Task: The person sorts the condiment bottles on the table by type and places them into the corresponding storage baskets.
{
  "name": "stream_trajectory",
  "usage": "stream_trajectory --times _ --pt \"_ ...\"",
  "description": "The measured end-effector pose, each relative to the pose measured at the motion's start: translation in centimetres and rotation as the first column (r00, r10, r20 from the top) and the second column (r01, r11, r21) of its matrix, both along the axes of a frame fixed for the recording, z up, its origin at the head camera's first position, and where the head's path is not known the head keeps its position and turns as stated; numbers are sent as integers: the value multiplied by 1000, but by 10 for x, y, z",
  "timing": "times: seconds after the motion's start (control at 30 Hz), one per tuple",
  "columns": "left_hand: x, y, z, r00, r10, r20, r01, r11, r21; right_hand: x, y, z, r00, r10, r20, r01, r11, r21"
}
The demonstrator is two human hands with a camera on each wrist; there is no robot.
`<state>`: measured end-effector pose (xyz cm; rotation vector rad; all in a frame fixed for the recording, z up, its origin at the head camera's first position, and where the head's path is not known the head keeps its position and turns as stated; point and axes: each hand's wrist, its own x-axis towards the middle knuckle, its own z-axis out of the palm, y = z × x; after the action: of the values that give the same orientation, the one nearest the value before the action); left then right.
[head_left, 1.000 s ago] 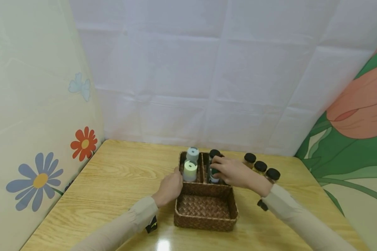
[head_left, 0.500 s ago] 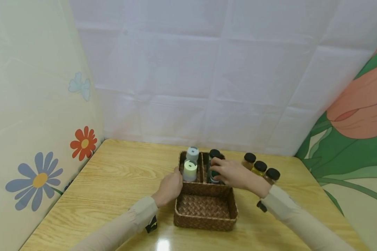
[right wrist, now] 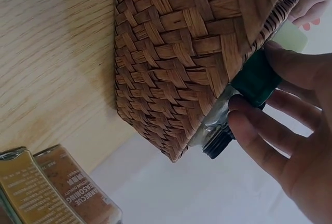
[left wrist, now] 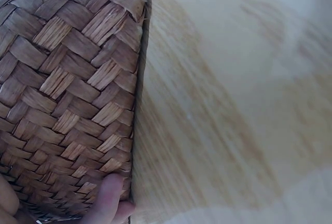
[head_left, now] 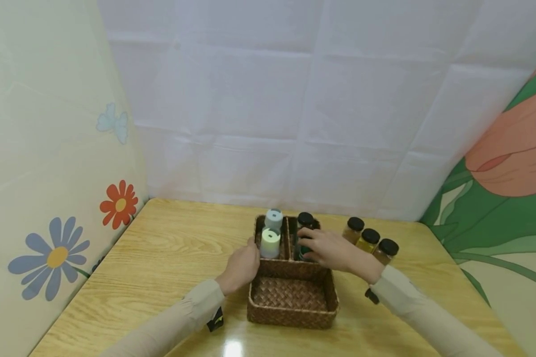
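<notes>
A brown woven basket [head_left: 290, 312] stands on the wooden table, with one large front compartment and two small back ones. My left hand [head_left: 242, 266] grips its left wall, and a fingertip [left wrist: 106, 199] presses the weave [left wrist: 62, 94]. My right hand [head_left: 328, 248] reaches into the back right compartment and pinches the top of a green-capped jar [right wrist: 255, 80], set low beside a black-capped jar [head_left: 305, 218]. The back left compartment holds a bottle with a pale green cap [head_left: 270, 238] and one with a light blue cap [head_left: 274, 216].
Three black-capped spice jars [head_left: 368, 238] stand in a row on the table right of the basket, close to my right forearm; their labels [right wrist: 49, 187] show in the right wrist view. Fabric walls close off the table on the back, left and right.
My right hand has sunk a little with the green-capped jar, which now sits deeper in the back right compartment. The left hand and the basket have stayed put.
</notes>
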<state>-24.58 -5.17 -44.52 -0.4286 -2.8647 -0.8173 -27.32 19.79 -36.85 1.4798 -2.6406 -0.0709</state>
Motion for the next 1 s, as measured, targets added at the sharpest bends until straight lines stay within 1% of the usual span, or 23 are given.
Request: stream_trajectory --times 0.17,0.47,0.87,1.0 --pt "0 0 1 1000 9 -5 -9 1000 5 0 0 -1 1000 6 4 -6 1000 -21" --pt "0 1 -1 1000 -4 -14 4 1000 -5 0 1 -5 1000 27 -1 -27 999 -42" --pt "1 1 -1 1000 -3 -14 3 1000 -2 1 3 -1 1000 26 10 -26 999 -45" --pt "1 0 0 1000 -1 -14 1 1000 7 0 4 1 1000 28 1 -28 998 -49"
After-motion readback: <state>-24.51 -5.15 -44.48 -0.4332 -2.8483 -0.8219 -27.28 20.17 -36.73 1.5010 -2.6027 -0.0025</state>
